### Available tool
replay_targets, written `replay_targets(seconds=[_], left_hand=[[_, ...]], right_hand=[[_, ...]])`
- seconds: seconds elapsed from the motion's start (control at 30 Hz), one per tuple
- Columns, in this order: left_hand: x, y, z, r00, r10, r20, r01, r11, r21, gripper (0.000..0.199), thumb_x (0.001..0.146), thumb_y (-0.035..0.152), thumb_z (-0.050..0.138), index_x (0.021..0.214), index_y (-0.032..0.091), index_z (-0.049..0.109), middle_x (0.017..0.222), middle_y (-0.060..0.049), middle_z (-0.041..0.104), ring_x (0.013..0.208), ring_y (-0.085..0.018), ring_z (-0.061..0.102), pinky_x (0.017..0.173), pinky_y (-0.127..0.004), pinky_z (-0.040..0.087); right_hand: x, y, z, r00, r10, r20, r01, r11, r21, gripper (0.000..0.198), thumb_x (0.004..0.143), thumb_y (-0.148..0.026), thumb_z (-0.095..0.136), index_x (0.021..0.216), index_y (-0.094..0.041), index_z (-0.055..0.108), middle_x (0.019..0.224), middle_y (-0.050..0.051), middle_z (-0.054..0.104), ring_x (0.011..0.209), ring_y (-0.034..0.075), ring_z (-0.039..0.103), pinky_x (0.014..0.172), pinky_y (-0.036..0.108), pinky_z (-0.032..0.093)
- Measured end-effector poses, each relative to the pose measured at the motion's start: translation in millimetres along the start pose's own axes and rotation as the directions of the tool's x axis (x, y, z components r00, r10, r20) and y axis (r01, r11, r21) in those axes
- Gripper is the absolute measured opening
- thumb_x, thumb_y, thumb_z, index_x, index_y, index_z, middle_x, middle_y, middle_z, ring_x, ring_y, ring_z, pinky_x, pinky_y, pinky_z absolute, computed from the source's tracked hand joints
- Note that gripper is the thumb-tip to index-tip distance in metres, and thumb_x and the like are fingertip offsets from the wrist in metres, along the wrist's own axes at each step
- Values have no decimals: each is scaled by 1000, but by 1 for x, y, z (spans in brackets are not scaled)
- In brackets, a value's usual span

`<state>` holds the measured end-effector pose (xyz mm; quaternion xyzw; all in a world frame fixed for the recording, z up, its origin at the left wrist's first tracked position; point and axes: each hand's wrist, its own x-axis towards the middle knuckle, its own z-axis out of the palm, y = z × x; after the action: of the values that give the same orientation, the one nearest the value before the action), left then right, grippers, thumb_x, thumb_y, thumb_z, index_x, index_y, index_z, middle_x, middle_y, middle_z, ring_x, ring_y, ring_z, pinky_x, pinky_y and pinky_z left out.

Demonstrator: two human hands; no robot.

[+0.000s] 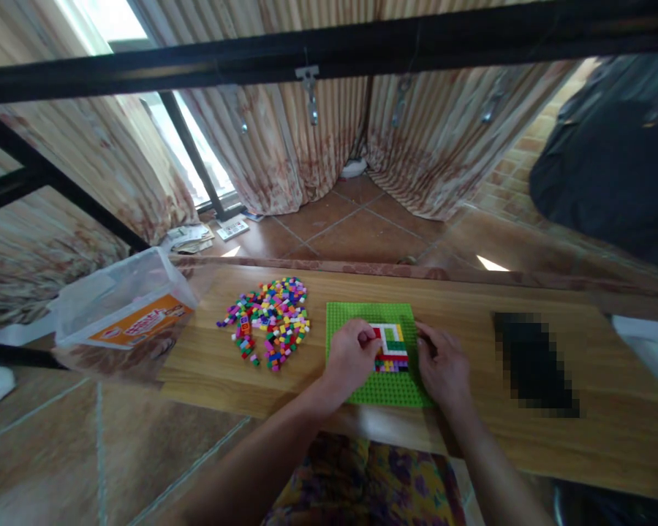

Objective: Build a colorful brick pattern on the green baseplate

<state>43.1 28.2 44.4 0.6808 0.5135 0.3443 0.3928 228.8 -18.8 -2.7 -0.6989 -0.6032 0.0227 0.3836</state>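
A green studded baseplate (384,394) lies on the wooden table, with a low block of toy bricks (395,347) built on its middle. White, green and red rows show on top, and mixed colours run along the near side. My left hand (349,359) is over the left part of that build, thumb and fingertips pinched together; whatever is between them is too small to make out. At the baseplate's right edge rests my right hand (444,365), its fingers loosely bent and apart, with nothing visible in it.
Left of the baseplate, many small loose bricks (274,314) are spread in a pile. A clear plastic box (126,299) with an orange label stands at the table's left end. A blurred-out black object (534,365) lies on the right. A dark metal bar (351,55) crosses above.
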Motion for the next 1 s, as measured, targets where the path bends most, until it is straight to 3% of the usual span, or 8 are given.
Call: replay_targets(seconds=[0.2, 0.33, 0.43, 0.57, 0.8, 1.0], left_hand=[[-10, -5, -13, 990, 138, -18, -138, 990, -9, 10, 88, 20, 54, 80, 18, 61, 78, 0, 62, 74, -13, 58, 71, -24, 46], [-27, -10, -20, 966, 260, -14, -253, 950, 185, 23, 92, 15, 43, 106, 18, 62, 98, -7, 63, 92, -17, 59, 85, -31, 49], [-39, -10, -17, 939, 338, 57, -337, 876, 346, 37, 91, 15, 42, 126, 19, 54, 118, -12, 57, 107, -22, 55, 95, -37, 47], [-46, -4, -11, 940, 296, 171, -341, 778, 528, 40, 92, 25, 47, 132, 22, 50, 127, -13, 52, 110, -26, 53, 94, -43, 48], [-44, -4, -10, 923, 290, 253, -384, 661, 644, 42, 95, 40, 43, 134, 25, 46, 129, -10, 51, 105, -24, 54, 87, -40, 48], [-45, -3, -9, 925, 293, 242, -379, 716, 586, 42, 93, 40, 47, 132, 24, 47, 129, -10, 51, 107, -25, 54, 88, -41, 48]], right_hand=[[0, 1, 2, 999, 20, -26, -19, 999, 37, 31, 89, -20, 42, 107, -19, 66, 98, 10, 69, 93, 23, 61, 86, 42, 50], [0, 1, 3, 999, 16, -39, -15, 999, 30, 30, 88, -20, 40, 104, -18, 66, 97, 10, 69, 93, 23, 61, 85, 42, 50], [0, 3, 4, 999, 7, -37, -6, 1000, 7, 31, 88, -20, 39, 103, -17, 67, 97, 11, 69, 93, 23, 62, 85, 42, 50], [-1, 4, 3, 1000, 7, -28, -7, 1000, 6, 32, 88, -21, 38, 103, -18, 67, 96, 11, 70, 90, 23, 62, 84, 41, 51], [-3, 13, 3, 1000, -24, -12, 23, 994, -107, 32, 88, -26, 40, 103, -19, 68, 97, 11, 70, 90, 26, 63, 82, 41, 51], [-2, 12, 2, 997, -68, -22, 64, 987, -149, 32, 89, -27, 40, 100, -18, 68, 96, 12, 70, 88, 26, 64, 81, 41, 51]])
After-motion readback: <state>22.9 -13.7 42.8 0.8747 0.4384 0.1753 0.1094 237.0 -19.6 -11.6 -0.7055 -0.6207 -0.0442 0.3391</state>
